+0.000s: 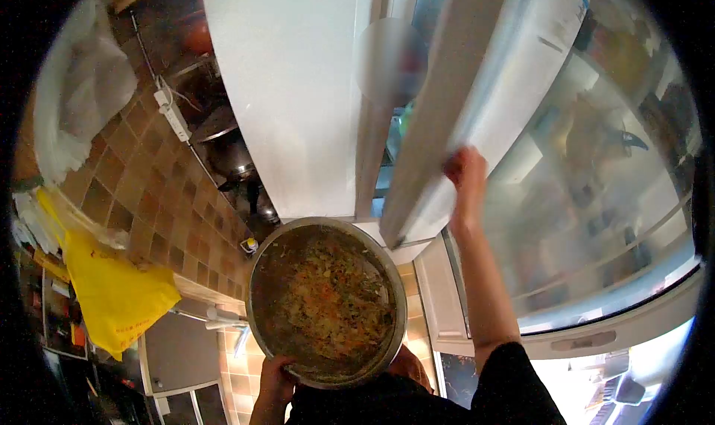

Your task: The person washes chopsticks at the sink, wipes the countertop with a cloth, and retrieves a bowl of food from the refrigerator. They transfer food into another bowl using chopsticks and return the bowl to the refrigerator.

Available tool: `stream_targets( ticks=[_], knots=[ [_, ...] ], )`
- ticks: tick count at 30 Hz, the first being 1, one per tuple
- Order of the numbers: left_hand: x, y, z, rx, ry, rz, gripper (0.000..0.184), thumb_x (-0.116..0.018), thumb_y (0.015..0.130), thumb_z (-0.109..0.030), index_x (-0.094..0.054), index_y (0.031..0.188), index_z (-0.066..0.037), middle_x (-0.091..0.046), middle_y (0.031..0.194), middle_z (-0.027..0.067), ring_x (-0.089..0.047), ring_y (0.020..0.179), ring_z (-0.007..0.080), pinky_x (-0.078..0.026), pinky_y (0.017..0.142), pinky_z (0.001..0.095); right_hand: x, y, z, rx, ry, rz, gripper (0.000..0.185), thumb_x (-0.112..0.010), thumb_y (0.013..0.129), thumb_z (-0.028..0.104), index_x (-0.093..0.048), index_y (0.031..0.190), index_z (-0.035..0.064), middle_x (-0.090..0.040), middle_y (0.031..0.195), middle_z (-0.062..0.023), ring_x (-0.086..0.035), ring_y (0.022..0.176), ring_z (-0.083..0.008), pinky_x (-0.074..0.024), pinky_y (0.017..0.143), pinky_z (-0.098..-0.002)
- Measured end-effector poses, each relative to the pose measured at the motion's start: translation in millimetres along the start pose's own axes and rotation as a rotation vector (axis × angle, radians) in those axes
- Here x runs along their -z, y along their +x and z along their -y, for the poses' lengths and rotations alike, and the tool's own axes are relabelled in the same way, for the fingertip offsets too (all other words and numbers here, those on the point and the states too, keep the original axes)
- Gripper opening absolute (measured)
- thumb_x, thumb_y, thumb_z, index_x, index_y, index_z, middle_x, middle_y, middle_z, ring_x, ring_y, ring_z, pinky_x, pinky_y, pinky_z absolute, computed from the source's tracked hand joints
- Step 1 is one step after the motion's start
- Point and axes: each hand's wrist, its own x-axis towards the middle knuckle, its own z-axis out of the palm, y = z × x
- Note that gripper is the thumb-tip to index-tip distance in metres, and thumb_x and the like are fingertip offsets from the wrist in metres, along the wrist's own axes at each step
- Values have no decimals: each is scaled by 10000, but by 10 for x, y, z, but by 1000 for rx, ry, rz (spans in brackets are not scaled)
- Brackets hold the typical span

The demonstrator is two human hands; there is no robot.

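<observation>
A large round metal bowl is held level against my body. Inside it lies a shredded mixture with green, pale and orange bits. My left hand grips the bowl's lower left rim, its thumb on the edge. With the arm stretched forward, my right hand has its fingers curled at the edge of a white refrigerator door. The door stands ajar, and its grey inner edge is blurred. Through the gap, parts of the refrigerator's inside show.
A yellow plastic bag hangs at the left. Farther up are a white power strip on the tiled surface and a metal pot. To the right is a large glass pane in a white frame, close to my right arm.
</observation>
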Motion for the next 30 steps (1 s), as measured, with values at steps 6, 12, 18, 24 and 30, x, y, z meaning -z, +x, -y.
stream_targets(
  ticks=[6,12,18,24,30],
  knots=[
    [-183,113,-90,39,67,31,545,-569,781,-26,-440,1304,55,-596,1174,173,-608,1062,327,-529,901,479,1839,-735,-153,11,45,-580,562,-434,984,504,-463,1363,90,-534,1274,-70,-510,1112,-220,-419,955,-391],
    [-343,390,-83,140,79,96,475,-584,824,-45,-471,1275,53,-628,1095,160,-636,996,311,-538,881,466,2709,-783,471,-80,28,-646,577,-393,996,520,-445,1389,100,-475,1363,-97,-475,1209,-265,-392,1019,-405],
    [-610,576,-225,239,130,178,440,-589,868,-80,-470,1271,50,-647,1082,157,-660,967,303,-555,863,452,3064,-815,192,11,-61,-612,518,-375,1015,470,-464,1348,83,-513,1289,-90,-485,1189,-236,-393,1014,-384],
    [-881,574,-267,128,175,174,468,-588,866,-82,-450,1290,63,-622,1111,181,-643,999,335,-549,878,507,2245,-1229,724,450,-719,-786,366,-451,1037,302,-515,1230,-1,-544,1131,-95,-545,1019,-203,-467,931,-329],
    [-946,588,-247,62,190,148,474,-605,873,-70,-441,1304,40,-619,1145,184,-657,989,315,-581,825,484,1250,-2402,492,-38,-405,89,385,-550,946,311,-468,1162,3,-531,956,-103,-532,869,-199,-457,786,-344]
  ],
)
